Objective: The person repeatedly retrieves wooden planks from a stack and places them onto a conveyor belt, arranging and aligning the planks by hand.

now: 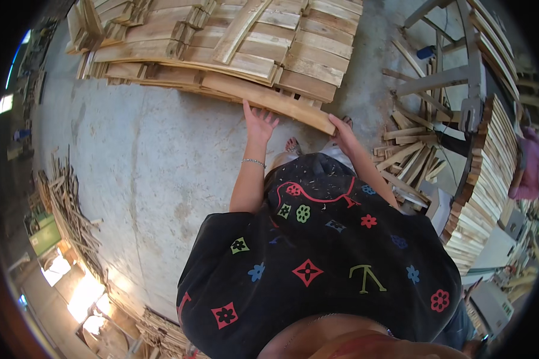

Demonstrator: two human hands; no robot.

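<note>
A long wooden board lies slantwise along the near side of a stack of planks. My right hand grips its near right end, with the thumb at the end face and the other fingers mostly hidden. Below the board's middle, my left hand has its palm turned up and its fingers spread. Its fingertips come close to the board's lower edge; whether they touch it I cannot tell. The board's far left end meets the stack's side.
One loose plank lies across the stack's top. To the right stand a grey metal frame, a pile of offcuts and a long row of wood strips. A person in a pink top is at the far right. Thin sticks lie left.
</note>
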